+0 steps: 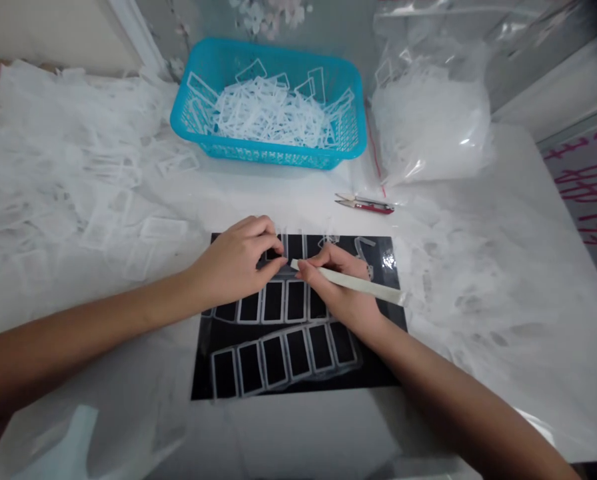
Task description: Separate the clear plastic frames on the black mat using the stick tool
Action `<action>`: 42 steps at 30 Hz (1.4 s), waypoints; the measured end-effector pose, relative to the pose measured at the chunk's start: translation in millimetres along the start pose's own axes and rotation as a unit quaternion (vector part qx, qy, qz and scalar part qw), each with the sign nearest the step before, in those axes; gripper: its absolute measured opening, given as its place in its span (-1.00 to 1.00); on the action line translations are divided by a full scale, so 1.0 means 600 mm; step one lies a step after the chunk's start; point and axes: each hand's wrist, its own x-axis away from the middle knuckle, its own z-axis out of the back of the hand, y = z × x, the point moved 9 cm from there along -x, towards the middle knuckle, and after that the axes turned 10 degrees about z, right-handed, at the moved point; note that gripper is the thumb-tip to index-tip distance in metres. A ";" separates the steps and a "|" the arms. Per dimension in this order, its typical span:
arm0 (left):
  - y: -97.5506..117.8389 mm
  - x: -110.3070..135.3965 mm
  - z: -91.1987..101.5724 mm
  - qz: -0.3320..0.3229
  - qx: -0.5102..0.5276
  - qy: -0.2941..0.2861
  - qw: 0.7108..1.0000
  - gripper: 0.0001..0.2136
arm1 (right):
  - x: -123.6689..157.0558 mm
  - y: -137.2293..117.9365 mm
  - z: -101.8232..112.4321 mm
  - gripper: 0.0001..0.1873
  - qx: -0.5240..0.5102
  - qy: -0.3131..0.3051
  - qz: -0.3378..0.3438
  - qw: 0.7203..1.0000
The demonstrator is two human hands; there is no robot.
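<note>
A black sheet (298, 387) lies on the white table with rows of clear rectangular frames (273, 363) on it. My right hand (346, 283) grips a pale, flat stick (361, 283), its tip pointing left toward my other fingers. Over the sheet's upper rows, my left hand (246, 260) has thumb and fingers bent together in a pinch beside the stick's tip. Whatever is between them is too small to make out. Clear scraps (366, 247) lie by my right hand at the sheet's top edge.
Behind the sheet stands a blue basket (273, 155) full of small clear frames. Red-handled thread snips (366, 203) lie right of it, before a clear plastic bag (431, 127) of white pieces. Loose clear frames (93, 160) heap up at left; clear film pieces (478, 287) spread at right.
</note>
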 end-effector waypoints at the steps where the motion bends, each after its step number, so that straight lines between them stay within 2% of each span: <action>1: -0.001 0.000 -0.006 -0.001 -0.011 -0.004 1.000 -0.88 | 0.000 0.000 -0.001 -0.76 -0.004 -0.003 -0.001 1.000; 7: 0.003 -0.003 -0.014 -0.019 -0.029 -0.005 0.999 -0.86 | -0.002 -0.002 -0.002 -0.74 -0.013 0.004 -0.008 1.000; 22: -0.005 -0.002 -0.020 0.000 -0.032 -0.018 0.999 -0.87 | -0.003 -0.004 -0.001 -0.74 0.013 -0.001 0.001 1.000; 31: -0.002 0.001 -0.018 -0.014 -0.040 -0.016 0.999 -0.86 | -0.003 -0.002 -0.004 -0.72 0.010 -0.008 -0.011 1.000; 37: 0.003 0.004 -0.036 -0.004 -0.062 -0.040 0.997 -0.81 | -0.006 -0.005 -0.005 -0.72 0.022 -0.015 -0.007 1.000; 39: -0.011 -0.005 -0.027 0.048 0.004 -0.061 0.997 -0.84 | -0.007 -0.006 -0.006 -0.71 0.029 -0.017 -0.007 0.999; 40: -0.025 -0.013 -0.015 0.089 0.071 -0.066 0.991 -0.85 | -0.007 -0.006 -0.007 -0.71 0.033 -0.017 -0.006 0.999; 41: -0.042 -0.020 0.003 0.138 0.157 -0.062 0.976 -0.85 | -0.008 -0.006 -0.007 -0.71 0.036 -0.017 -0.007 0.999; 42: -0.062 -0.027 0.023 0.189 0.251 -0.056 0.948 -0.85 | -0.008 -0.006 -0.007 -0.71 0.038 -0.015 -0.007 0.999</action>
